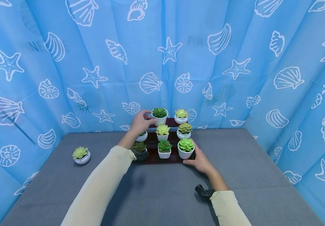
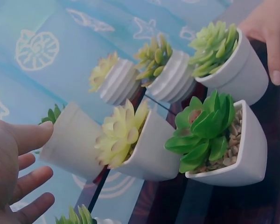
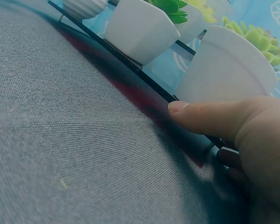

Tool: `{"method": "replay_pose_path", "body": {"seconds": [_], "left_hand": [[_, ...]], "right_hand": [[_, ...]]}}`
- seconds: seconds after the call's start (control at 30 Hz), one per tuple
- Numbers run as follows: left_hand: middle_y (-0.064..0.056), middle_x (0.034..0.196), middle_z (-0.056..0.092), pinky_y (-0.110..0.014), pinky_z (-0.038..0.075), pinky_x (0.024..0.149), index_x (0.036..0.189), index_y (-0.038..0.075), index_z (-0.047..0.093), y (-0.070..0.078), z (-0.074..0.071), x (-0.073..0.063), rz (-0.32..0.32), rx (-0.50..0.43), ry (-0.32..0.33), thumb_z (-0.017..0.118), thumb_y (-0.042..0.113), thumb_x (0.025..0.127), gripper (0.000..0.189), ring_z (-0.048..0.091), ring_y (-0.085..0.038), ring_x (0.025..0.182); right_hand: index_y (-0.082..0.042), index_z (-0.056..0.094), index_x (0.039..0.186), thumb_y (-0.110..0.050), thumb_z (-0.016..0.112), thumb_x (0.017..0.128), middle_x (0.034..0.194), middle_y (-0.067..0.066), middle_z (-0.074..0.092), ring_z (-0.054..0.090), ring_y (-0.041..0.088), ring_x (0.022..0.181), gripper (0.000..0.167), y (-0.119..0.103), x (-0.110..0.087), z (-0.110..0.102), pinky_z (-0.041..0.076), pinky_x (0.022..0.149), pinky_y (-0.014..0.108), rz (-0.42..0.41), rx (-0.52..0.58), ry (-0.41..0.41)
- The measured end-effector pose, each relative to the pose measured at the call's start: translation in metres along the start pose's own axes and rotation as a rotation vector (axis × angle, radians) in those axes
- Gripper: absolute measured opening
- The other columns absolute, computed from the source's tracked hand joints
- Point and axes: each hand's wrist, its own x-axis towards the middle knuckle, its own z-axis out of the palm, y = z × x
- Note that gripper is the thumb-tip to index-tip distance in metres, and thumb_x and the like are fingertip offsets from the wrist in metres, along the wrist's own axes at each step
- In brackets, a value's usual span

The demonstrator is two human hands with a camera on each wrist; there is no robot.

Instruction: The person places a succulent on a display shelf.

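Note:
A dark three-tier stand (image 1: 151, 159) bears small potted succulents in white pots. My left hand (image 1: 140, 121) is at the top tier, beside a round pot with a dark green succulent (image 1: 159, 116). In the left wrist view its fingers are spread, with the thumb tip (image 2: 45, 133) right at that pot's side. My right hand (image 1: 201, 160) holds the right end of the bottom tier, thumb on the front edge and fingers lower down at the end, partly hidden. Right above that thumb stands a round pot with a bright green succulent (image 1: 186, 148).
Left of the stand, a ribbed pot with a pale succulent (image 1: 81, 156) sits apart on the grey tabletop (image 1: 162, 194). A square pot with a red-centred succulent (image 2: 214, 135) stands mid bottom tier. Behind hangs a blue seashell curtain (image 1: 157, 56). My left wrist hides part of the left-hand pots.

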Motion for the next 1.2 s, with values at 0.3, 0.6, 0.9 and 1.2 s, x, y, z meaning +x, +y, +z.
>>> {"method": "replay_pose_path", "body": {"seconds": [0.3,0.6,0.9,1.2], "left_hand": [[-0.014,0.119,0.062,-0.043,0.048,0.09,0.129,0.007,0.059,-0.001,-0.009,-0.014,0.092,-0.084,0.037,0.071,0.023,0.091,0.044,0.057,-0.029,0.112],[-0.012,0.111,0.065,-0.041,0.049,0.087,0.121,0.007,0.064,-0.003,-0.019,-0.036,0.158,-0.197,0.11,0.071,0.019,0.091,0.033,0.06,-0.025,0.104],[-0.012,0.11,0.066,-0.04,0.048,0.088,0.117,0.007,0.066,-0.012,-0.023,-0.057,0.172,-0.311,0.157,0.07,0.017,0.091,0.028,0.059,-0.023,0.103],[-0.013,0.109,0.063,-0.045,0.048,0.089,0.118,0.002,0.064,-0.032,-0.025,-0.072,0.102,-0.419,0.17,0.065,0.016,0.094,0.027,0.059,-0.023,0.099]], "right_hand": [[-0.008,0.012,0.156,-0.012,0.083,0.077,0.155,0.022,0.026,0.026,0.041,0.14,0.106,-0.002,-0.001,0.0,0.022,0.11,0.059,0.006,0.011,-0.005],[-0.008,0.012,0.156,-0.011,0.083,0.077,0.154,0.023,0.026,0.026,0.042,0.139,0.106,0.0,0.0,0.0,0.022,0.109,0.061,-0.01,0.018,-0.003],[-0.008,0.012,0.156,-0.009,0.083,0.076,0.154,0.023,0.027,0.027,0.041,0.139,0.107,-0.001,0.0,0.0,0.021,0.11,0.06,-0.007,0.024,-0.004],[-0.007,0.012,0.156,-0.009,0.083,0.076,0.154,0.024,0.026,0.026,0.042,0.139,0.106,0.0,0.001,0.0,0.02,0.11,0.06,-0.011,0.017,0.001]]}}
